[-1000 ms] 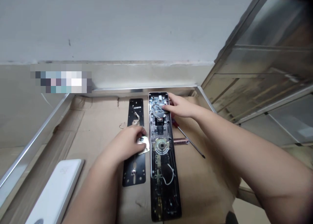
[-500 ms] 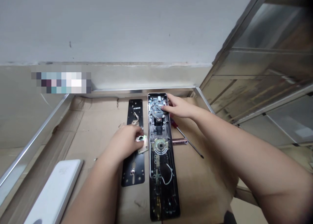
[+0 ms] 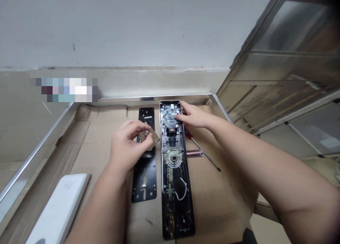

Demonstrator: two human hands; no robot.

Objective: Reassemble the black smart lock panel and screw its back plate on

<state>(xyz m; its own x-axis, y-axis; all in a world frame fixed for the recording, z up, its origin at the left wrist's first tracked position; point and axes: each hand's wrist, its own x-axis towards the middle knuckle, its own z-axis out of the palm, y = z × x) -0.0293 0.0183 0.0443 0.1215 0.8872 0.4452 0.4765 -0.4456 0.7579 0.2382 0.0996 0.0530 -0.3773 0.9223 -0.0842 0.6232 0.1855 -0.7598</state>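
A long black electronic door lock housing (image 3: pixel 178 201) lies with its inside facing up, showing a circuit board, wires and a round metal hub. My right hand (image 3: pixel 195 115) grips the housing's far right edge, thumb over the board side and fingers around the outer wall. Between the thumb and fingers of my left hand (image 3: pixel 130 141) is a small metal plate (image 3: pixel 155 137), held tilted just left of the housing. Under that hand a flat black mounting plate (image 3: pixel 145 173) with holes and a slot lies on the cardboard, partly covered by the hand.
A screwdriver (image 3: pixel 205 153) lies right of the housing, beside a copper-coloured lever handle (image 3: pixel 195 153) that sticks out from under it. A white power-bank-like block (image 3: pixel 58 208) rests at near left. Cardboard (image 3: pixel 106 130) lines the surface, and a metal rim (image 3: pixel 159 98) borders it.
My left hand has lifted and turned over the mounting plate, and the small metal plate in it now stands more tilted. The right hand keeps its place on the housing.
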